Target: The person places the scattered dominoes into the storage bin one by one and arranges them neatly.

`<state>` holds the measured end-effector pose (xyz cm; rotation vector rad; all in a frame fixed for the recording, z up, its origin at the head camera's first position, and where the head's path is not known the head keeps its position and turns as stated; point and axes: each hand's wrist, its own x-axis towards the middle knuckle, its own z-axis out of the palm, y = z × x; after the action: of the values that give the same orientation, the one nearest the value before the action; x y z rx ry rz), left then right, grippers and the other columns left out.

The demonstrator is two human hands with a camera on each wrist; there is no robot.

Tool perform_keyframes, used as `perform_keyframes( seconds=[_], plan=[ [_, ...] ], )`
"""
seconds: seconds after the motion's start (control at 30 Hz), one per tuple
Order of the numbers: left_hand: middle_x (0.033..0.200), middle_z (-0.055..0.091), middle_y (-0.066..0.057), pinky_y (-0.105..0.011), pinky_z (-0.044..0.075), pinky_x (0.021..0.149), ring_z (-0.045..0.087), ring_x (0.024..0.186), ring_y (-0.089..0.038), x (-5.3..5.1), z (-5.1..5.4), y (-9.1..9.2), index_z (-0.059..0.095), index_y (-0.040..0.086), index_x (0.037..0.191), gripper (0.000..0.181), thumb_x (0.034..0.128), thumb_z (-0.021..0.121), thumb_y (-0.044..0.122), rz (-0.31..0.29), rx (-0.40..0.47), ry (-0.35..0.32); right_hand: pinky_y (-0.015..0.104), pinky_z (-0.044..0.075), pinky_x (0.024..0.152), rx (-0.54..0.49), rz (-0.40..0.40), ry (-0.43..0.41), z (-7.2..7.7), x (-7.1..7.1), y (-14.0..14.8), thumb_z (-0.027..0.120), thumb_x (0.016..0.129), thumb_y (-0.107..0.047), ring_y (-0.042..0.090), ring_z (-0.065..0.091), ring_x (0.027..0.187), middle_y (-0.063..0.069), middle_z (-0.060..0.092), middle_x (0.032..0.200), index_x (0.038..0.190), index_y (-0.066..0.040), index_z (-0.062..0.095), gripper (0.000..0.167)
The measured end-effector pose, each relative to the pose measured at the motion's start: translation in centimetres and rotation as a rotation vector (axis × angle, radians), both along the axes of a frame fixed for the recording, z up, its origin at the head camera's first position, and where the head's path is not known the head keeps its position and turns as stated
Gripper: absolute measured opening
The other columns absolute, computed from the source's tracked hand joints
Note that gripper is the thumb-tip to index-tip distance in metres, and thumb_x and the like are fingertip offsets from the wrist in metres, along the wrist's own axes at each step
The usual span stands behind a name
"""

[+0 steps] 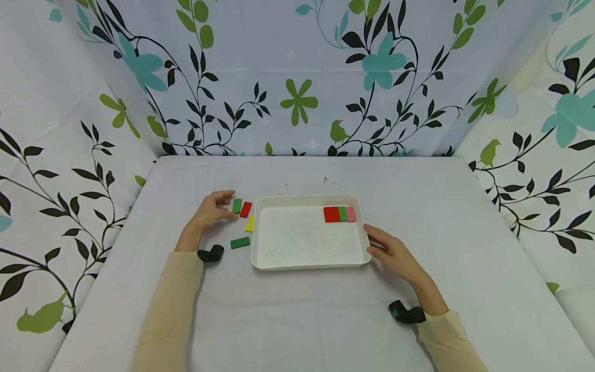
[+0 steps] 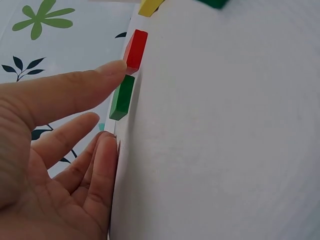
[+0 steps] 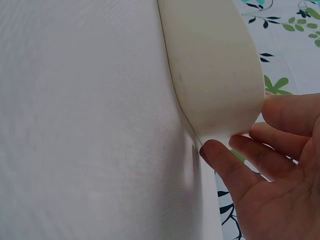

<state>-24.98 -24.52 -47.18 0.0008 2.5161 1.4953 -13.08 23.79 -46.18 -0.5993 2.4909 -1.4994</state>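
My left hand (image 1: pixel 211 211) is beside a green block (image 1: pixel 237 205), its fingers loosely bent and apart, with nothing held. A red block (image 1: pixel 246 209) lies right of that green one. In the left wrist view the thumb (image 2: pixel 85 90) reaches over near the red block (image 2: pixel 135 50) and green block (image 2: pixel 122 98); contact is unclear. My right hand (image 1: pixel 392 253) touches the right end of a white tray (image 1: pixel 311 267) with its fingertips. In the right wrist view those fingertips meet the tray's outer wall (image 3: pixel 215 65). Inside lie red (image 1: pixel 331 214), green (image 1: pixel 343 214) and pink (image 1: pixel 350 214) pieces, side by side.
A yellow block (image 1: pixel 250 223) sits against the tray's left side, and another green block (image 1: pixel 240 242) lies in front of it. Both wrists carry black camera mounts (image 1: pixel 407 313). Floral cloth (image 1: pixel 297 103) hangs around the white-covered table (image 1: pixel 297 320).
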Motion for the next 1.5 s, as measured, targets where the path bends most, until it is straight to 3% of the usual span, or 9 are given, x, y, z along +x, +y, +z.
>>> perform_keyframes(
  seconds=[1.0, 1.33, 1.5],
  plan=[
    [0.14, 0.044, -0.019, -0.049, 0.039, 0.107, 0.044, 0.127, -0.036, 0.23, -0.06, 0.94, 0.058, 0.002, 0.133, 0.055, 0.0801, 0.075, 0.003, 0.047, -0.16, 0.039, 0.01, 0.04, 0.097, 0.001, -0.008, -0.006, -0.34, -0.14, 0.08, 0.058, 0.097, -0.006, 0.047, 0.041, 0.135, 0.027, 0.032, 0.154, 0.148, 0.007, 0.033, 0.058],
    [0.141, 0.045, -0.017, -0.049, 0.039, 0.106, 0.045, 0.125, -0.035, 0.31, -0.28, 0.9, 0.059, 0.005, 0.133, 0.054, 0.0811, 0.075, 0.006, 0.074, -0.138, 0.029, 0.008, 0.04, 0.096, -0.01, 0.0, -0.002, -0.13, -0.04, 0.06, 0.058, 0.097, -0.006, 0.048, 0.041, 0.135, 0.029, 0.032, 0.153, 0.148, 0.008, 0.032, 0.059],
    [0.138, 0.051, -0.018, -0.048, 0.041, 0.105, 0.048, 0.123, -0.035, 0.38, -0.4, 0.84, 0.058, 0.007, 0.134, 0.056, 0.0817, 0.076, 0.009, 0.114, -0.102, 0.028, 0.008, 0.04, 0.095, -0.003, -0.002, 0.015, -0.12, -0.01, 0.05, 0.058, 0.097, -0.006, 0.049, 0.042, 0.133, 0.03, 0.032, 0.152, 0.147, 0.009, 0.033, 0.059]
  ],
)
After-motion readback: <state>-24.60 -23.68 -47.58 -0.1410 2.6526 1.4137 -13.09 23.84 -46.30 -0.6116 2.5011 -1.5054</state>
